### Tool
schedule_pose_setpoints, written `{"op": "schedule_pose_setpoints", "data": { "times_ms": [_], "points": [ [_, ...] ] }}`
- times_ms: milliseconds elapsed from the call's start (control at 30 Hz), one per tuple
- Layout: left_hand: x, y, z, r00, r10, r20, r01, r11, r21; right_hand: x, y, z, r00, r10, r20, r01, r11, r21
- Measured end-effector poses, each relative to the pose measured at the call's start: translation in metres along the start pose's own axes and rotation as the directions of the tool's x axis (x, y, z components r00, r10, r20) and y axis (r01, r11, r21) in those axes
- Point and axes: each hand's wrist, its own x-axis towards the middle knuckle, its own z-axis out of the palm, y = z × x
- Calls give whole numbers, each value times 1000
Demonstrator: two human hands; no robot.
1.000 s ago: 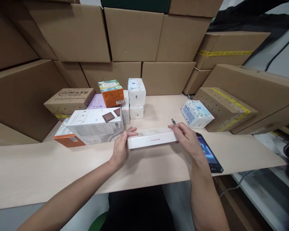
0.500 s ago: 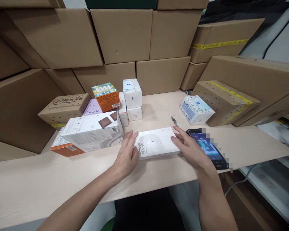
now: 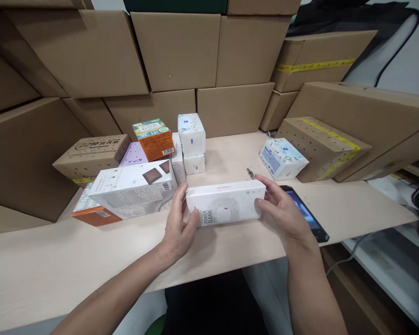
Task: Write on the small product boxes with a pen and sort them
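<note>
A long white power bank box (image 3: 226, 204) is held between my two hands, tilted so its printed face turns toward me and a narrow side shows along the top. My left hand (image 3: 181, 223) grips its left end, thumb on the front face. At the right end my right hand (image 3: 282, 209) is closed on the box, with the thumb on the front and fingers behind. Partly behind my right hand lies a phone (image 3: 312, 221) with a lit screen. A small metallic object (image 3: 250, 173) rests just beyond the box.
Left of my hands are a white carton (image 3: 136, 190), an orange box (image 3: 155, 142), a brown box (image 3: 92, 153) and stacked tissue packs (image 3: 192, 135). Another tissue pack (image 3: 282, 158) sits right, beside a yellow-taped carton (image 3: 324, 149). Cardboard boxes (image 3: 176, 51) wall the table's back.
The power bank box has been tipped up, its face turning toward me. My left hand's thumb has moved onto its front, and my right hand has shifted slightly right.
</note>
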Motion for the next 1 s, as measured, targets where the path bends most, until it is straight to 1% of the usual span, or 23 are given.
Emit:
{"op": "schedule_pose_setpoints", "data": {
  "times_ms": [67, 133, 200, 267, 367, 433, 500, 600, 667, 733, 767, 867, 933, 1000],
  "points": [
    [-1, 2, 1, 1000, 18, -11, -18, 1000, -19, 1, 0, 0, 994, -104, -37, 105, 994, 12],
    [-2, 4, 0, 999, 54, 0, -54, 999, -7, 2, 1, 0, 983, -174, -55, 174, 985, 10],
    [-2, 6, -1, 996, 92, 19, -92, 996, 19, 2, 1, 0, 975, -214, -54, 214, 977, 8],
    [-2, 8, -3, 993, 116, 28, -118, 992, 51, 2, 1, -1, 973, -228, -37, 229, 973, 15],
    [-2, 8, -4, 993, 112, 24, -113, 992, 50, 2, 1, -2, 982, -190, -21, 190, 981, 32],
    [-1, 8, -4, 996, 80, 28, -81, 997, 22, 2, 1, -2, 990, -138, -25, 138, 990, 23],
    [0, 8, -3, 998, 48, 38, -49, 999, 11, 2, 1, -1, 993, -107, -41, 106, 994, -20],
    [1, 10, -4, 998, 20, 53, -23, 999, 49, 3, 1, 0, 988, -115, -103, 92, 976, -199],
    [2, 12, -6, 997, 2, 76, -10, 995, 103, 3, 2, 1, 975, -148, -166, 82, 932, -352],
    [4, 14, -8, 993, -14, 118, -7, 985, 174, 4, 3, 1, 969, -155, -190, 60, 900, -432],
    [4, 15, -8, 989, -20, 144, -12, 977, 214, 4, 3, 1, 973, -136, -185, 44, 901, -431],
    [6, 19, -11, 975, -44, 218, -33, 941, 337, 4, 5, 1, 986, -51, -156, -5, 939, -343],
    [7, 21, -12, 969, -64, 240, -38, 917, 396, 4, 6, 1, 986, -60, -153, 7, 947, -323],
    [8, 22, -13, 969, -62, 240, -40, 915, 400, 4, 6, 0, 984, -97, -147, 43, 942, -333]
  ]
}}
